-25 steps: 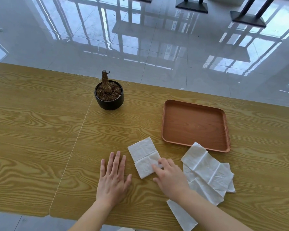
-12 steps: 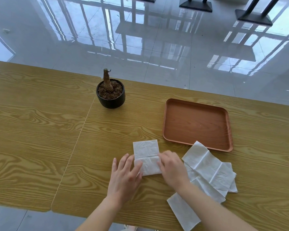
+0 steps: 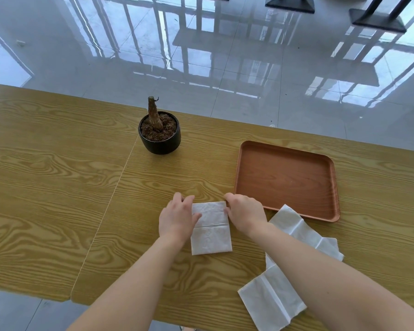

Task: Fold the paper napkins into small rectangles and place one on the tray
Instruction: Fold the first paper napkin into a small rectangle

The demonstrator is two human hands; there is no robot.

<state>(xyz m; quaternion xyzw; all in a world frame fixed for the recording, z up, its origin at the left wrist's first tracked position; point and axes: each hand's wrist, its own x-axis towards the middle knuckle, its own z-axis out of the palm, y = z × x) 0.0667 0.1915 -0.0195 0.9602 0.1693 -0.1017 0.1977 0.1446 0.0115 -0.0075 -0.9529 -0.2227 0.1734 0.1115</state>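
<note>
Seemingly bare: tray (image 3: pixel 287 180).

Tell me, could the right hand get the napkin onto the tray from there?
Probably yes. The right hand grips the napkin at its far edge, and the tray lies just beside it, bare, with nothing between them.

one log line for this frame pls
phase: folding | left hand + right hand: gripping far corners of napkin on table | tray: no napkin yet | unfolded napkins: right
</note>
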